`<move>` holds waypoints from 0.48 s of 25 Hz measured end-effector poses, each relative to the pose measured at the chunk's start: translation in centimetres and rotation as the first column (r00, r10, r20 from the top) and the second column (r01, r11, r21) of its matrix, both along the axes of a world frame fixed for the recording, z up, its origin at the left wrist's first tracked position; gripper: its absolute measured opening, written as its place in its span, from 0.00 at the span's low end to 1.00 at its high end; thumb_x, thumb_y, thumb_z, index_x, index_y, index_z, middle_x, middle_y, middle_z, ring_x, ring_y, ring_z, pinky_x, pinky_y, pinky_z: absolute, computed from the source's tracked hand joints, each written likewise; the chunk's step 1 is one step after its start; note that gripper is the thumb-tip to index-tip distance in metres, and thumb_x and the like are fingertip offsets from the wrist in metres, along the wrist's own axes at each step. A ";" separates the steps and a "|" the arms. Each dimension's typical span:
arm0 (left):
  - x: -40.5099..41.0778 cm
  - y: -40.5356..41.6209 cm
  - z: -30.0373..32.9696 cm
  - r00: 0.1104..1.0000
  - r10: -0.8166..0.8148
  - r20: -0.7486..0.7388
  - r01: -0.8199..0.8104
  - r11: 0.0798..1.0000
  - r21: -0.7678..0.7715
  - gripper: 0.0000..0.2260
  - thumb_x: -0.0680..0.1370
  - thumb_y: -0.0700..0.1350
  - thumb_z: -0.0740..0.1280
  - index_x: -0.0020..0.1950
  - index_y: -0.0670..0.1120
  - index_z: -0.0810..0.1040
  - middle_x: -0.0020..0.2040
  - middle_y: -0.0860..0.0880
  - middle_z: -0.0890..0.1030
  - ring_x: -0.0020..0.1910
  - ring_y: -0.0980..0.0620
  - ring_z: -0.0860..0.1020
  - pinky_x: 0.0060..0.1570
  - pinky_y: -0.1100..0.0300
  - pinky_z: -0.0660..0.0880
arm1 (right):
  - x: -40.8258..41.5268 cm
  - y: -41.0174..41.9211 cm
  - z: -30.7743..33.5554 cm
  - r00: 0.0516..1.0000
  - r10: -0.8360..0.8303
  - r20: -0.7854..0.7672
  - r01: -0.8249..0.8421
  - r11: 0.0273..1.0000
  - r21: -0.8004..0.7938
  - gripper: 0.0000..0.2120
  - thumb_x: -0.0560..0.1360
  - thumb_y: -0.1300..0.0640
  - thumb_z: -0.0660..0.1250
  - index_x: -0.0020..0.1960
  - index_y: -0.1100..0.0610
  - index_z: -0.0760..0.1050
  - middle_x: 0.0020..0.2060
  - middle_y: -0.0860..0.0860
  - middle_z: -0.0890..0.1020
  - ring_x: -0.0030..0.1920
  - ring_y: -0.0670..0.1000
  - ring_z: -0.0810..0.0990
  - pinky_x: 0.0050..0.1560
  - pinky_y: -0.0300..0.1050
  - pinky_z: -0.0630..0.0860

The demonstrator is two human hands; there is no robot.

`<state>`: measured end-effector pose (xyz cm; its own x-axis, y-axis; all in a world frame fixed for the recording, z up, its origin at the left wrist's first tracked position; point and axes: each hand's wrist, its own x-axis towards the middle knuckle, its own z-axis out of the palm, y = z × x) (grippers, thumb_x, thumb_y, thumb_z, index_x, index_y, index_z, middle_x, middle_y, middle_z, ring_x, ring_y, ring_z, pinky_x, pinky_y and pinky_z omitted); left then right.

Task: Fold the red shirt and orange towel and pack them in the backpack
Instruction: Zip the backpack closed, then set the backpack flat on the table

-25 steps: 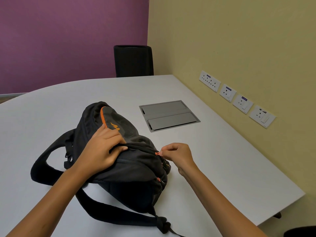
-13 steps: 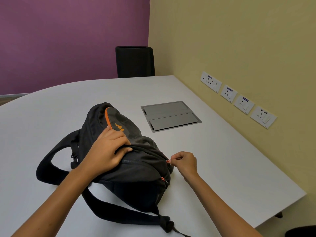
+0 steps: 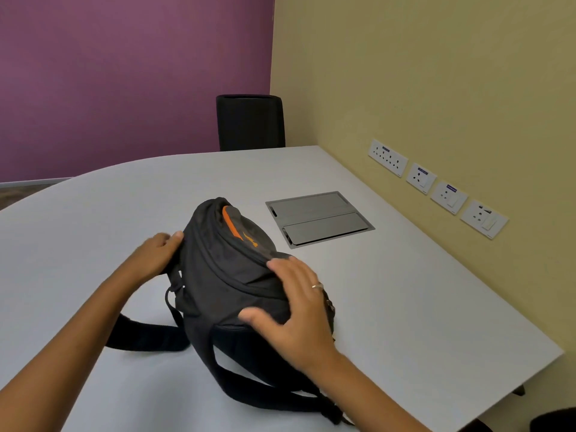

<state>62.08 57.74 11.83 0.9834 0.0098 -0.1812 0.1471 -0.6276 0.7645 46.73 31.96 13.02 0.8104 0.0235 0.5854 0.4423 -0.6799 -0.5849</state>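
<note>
A dark grey backpack (image 3: 230, 269) with an orange stripe lies on the white table (image 3: 405, 300), zipped closed, its black straps trailing toward me. My left hand (image 3: 156, 254) grips the bag's left side, thumb on the fabric. My right hand (image 3: 299, 310) lies spread over the bag's near right end, fingers straight and pressing on it. Neither the red shirt nor the orange towel is visible.
A grey metal cable hatch (image 3: 319, 218) is set flush in the table behind the bag. A black chair (image 3: 251, 121) stands at the far edge. Wall sockets (image 3: 436, 188) line the yellow wall on the right. The table's right edge runs close to that wall.
My right hand let go of the orange zipper pull and now lies flat on the bag. My left hand slid from the bag's top to its left side. The bag turned slightly.
</note>
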 end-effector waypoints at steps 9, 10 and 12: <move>0.5 1.9 3.7 0.986 -0.156 0.057 0.164 0.850 -0.501 0.17 0.80 0.56 0.60 0.53 0.44 0.81 0.48 0.49 0.83 0.49 0.50 0.78 0.51 0.55 0.72 | -1.2 4.9 -1.6 0.969 -0.247 0.026 0.227 0.838 -0.497 0.43 0.66 0.30 0.64 0.73 0.50 0.57 0.73 0.50 0.64 0.74 0.57 0.57 0.67 0.60 0.59; 0.7 2.1 4.5 0.968 -0.238 0.084 0.244 0.796 -0.553 0.16 0.78 0.55 0.62 0.56 0.46 0.81 0.52 0.49 0.83 0.53 0.50 0.79 0.52 0.56 0.72 | -0.9 4.3 -1.2 0.959 -0.283 0.021 0.266 0.871 -0.412 0.42 0.67 0.30 0.64 0.73 0.50 0.57 0.72 0.48 0.65 0.74 0.54 0.58 0.67 0.57 0.58; 1.3 2.2 5.9 0.894 -0.418 0.164 0.422 0.658 -0.623 0.25 0.69 0.58 0.73 0.62 0.48 0.78 0.61 0.50 0.80 0.60 0.51 0.78 0.56 0.57 0.74 | 0.0 2.7 0.3 0.936 -0.346 -0.068 0.325 0.922 -0.212 0.42 0.66 0.30 0.66 0.73 0.48 0.57 0.71 0.44 0.65 0.73 0.48 0.60 0.69 0.53 0.57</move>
